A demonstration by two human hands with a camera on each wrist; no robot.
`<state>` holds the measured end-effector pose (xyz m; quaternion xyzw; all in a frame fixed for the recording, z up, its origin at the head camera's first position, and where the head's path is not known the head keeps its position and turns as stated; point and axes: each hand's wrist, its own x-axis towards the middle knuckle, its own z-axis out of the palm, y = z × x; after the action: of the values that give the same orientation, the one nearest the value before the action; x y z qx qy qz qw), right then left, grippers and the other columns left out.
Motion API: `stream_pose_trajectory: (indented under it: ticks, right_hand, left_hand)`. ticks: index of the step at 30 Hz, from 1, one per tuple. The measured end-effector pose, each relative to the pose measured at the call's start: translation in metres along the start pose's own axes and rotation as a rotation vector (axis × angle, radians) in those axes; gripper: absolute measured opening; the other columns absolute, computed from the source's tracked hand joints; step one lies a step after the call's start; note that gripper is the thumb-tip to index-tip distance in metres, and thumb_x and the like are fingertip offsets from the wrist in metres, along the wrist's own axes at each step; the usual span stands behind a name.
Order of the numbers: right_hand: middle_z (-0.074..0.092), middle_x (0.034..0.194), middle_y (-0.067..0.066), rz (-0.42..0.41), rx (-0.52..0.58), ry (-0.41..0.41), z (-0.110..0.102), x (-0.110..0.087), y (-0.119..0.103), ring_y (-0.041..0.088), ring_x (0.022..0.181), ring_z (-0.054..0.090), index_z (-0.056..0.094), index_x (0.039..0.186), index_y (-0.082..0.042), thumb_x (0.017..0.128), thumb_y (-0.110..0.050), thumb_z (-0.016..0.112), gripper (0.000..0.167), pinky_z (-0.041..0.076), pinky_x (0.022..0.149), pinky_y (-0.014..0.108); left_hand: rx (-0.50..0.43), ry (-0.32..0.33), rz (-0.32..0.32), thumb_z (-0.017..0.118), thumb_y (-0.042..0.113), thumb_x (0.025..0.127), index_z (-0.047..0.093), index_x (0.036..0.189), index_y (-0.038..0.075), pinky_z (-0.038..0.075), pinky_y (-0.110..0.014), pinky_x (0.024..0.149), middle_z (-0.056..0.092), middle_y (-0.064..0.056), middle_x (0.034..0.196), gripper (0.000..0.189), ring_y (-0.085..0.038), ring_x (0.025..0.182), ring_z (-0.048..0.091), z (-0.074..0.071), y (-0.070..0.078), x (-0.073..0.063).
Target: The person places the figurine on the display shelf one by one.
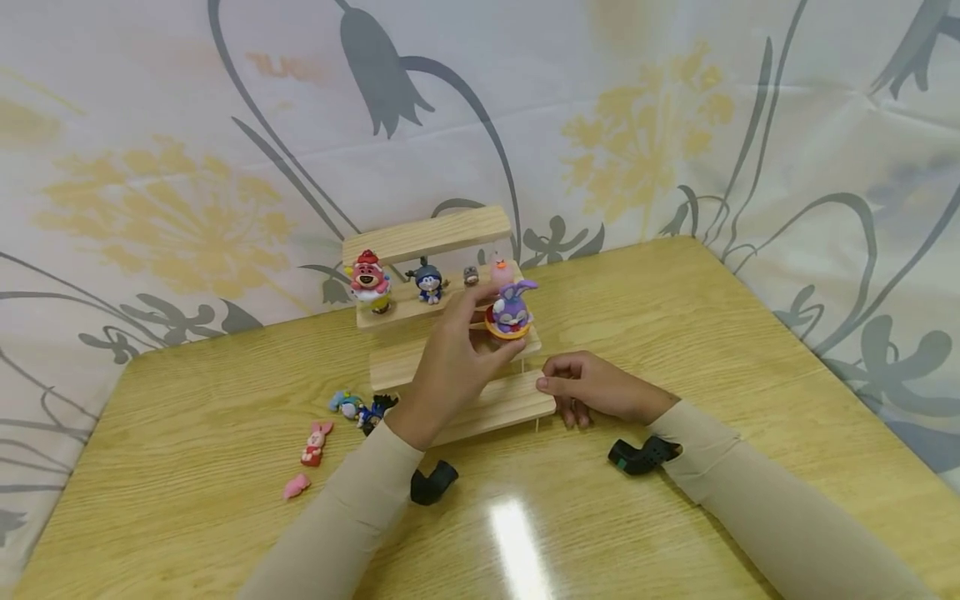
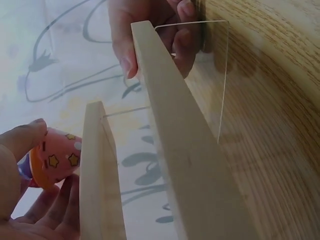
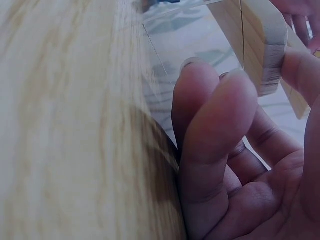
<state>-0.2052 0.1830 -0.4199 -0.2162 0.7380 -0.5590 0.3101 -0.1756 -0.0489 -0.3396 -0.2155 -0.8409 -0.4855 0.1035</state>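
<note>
Purple rabbit figurine point(image 1: 512, 312) is in my left hand point(image 1: 450, 358), my thumb and fingers clamped round its base, in front of the right end of the wooden shelf stand point(image 1: 427, 235). My left wrist view shows that base as pink with yellow stars; whether it touches a board, I cannot tell. With my right hand point(image 1: 600, 387) I pinch the right end of the bottom board point(image 1: 510, 408), the lowest of 4, thumb on its edge and fingers curled behind.

On the 2nd board from the top stand 4 figurines, left to right: a red-topped bear point(image 1: 367, 279), a dark-hooded figure point(image 1: 429, 283), a small grey figure point(image 1: 471, 276) and a pink figure point(image 1: 501, 271), partly covered by the rabbit I hold.

Left of the stand, 4 more lie on the wooden table point(image 1: 630, 308): a blue figure point(image 1: 348, 406) close beside a dark figure point(image 1: 375, 414), then a pink rabbit in red point(image 1: 315, 443) and a small pink piece point(image 1: 297, 486) nearest me.
</note>
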Motion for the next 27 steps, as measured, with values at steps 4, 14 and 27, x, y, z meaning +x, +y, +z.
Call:
stream_pose_trajectory:
  ticks: [4, 14, 27]
  right_hand:
    - [0.062, 0.066, 0.006, 0.0, 0.0, -0.002, 0.001, 0.001, 0.001, 0.013, 0.048, 0.056, 0.059, 0.101, -0.004, 0.104, -0.034, 0.055, 0.03, 0.051, 0.045, 0.025]
    - [0.062, 0.066, 0.007, -0.007, -0.021, -0.002, 0.0, 0.0, 0.0, 0.013, 0.049, 0.056, 0.058, 0.1, -0.003, 0.105, -0.034, 0.054, 0.031, 0.052, 0.046, 0.027]
    - [0.062, 0.068, 0.009, -0.016, -0.027, -0.009, -0.001, 0.001, 0.002, 0.014, 0.05, 0.057, 0.058, 0.1, -0.003, 0.105, -0.035, 0.053, 0.032, 0.054, 0.047, 0.031]
  left_hand:
    - [0.036, 0.029, 0.024, 0.08, 0.015, 0.086, 0.05, 0.141, 0.011, 0.057, -0.028, 0.094, 0.053, -0.006, 0.138, 0.062, -0.019, 0.117, 0.063, -0.011, 0.0, -0.014]
    - [0.149, 0.254, 0.191, 0.08, 0.007, 0.085, 0.067, 0.117, 0.004, 0.057, -0.027, 0.078, 0.07, -0.012, 0.106, 0.035, -0.019, 0.093, 0.066, -0.055, -0.009, -0.057]
    - [0.107, 0.346, -0.036, 0.064, 0.004, 0.097, 0.064, 0.121, 0.001, 0.047, -0.007, 0.079, 0.068, -0.014, 0.105, 0.025, 0.002, 0.095, 0.059, -0.109, -0.036, -0.081]
